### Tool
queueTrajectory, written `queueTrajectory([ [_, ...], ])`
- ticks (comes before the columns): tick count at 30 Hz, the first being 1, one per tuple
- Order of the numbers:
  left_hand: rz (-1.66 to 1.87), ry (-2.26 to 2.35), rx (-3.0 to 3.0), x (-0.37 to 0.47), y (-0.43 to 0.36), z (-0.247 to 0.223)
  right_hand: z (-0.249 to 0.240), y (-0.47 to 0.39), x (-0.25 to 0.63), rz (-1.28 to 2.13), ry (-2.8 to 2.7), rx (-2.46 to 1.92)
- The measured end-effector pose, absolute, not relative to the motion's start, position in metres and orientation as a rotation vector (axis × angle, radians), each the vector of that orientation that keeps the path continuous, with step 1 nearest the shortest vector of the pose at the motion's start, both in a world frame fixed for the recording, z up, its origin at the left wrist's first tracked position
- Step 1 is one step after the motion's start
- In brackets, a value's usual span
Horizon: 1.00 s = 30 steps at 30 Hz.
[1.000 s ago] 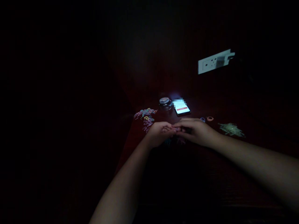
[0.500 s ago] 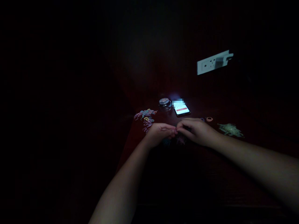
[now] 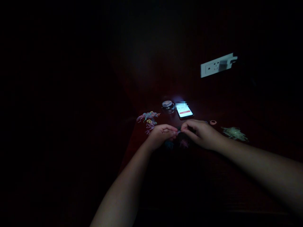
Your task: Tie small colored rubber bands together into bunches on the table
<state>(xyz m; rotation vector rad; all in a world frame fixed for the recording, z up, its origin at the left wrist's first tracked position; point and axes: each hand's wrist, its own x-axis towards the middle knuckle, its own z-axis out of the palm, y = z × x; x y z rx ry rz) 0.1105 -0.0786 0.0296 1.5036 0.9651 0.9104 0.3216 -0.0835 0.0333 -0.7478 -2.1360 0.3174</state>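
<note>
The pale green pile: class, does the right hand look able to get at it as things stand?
Probably yes: the pale green pile lies just beyond the right forearm, with nothing visible covering it. The right hand would likely have to turn away from the left hand.

This looks like a room in a home, perhaps a bedroom or study corner, though most of it is too dark to be sure. A dark reddish surface [image 3: 136, 143] stands near an upright backing of similar colour, which bears a pale socket plate [image 3: 214, 66] with a plug [image 3: 234, 60] at its right end. Personal odds and ends suit a household: a lit phone [image 3: 185, 112], a small lidded jar [image 3: 168, 107] beside it, colourful little loops [image 3: 151, 117] in loose heaps, and a pale heap of bands [image 3: 234, 133] farther right.
</note>
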Motion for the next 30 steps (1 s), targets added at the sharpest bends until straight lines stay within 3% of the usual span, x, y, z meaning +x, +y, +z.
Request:
queueTrajectory([
  [30,0.775,0.926,1.588,0.118,-0.088,0.044,0.034,-0.088,0.323,0.289,-2.098,-0.462],
])
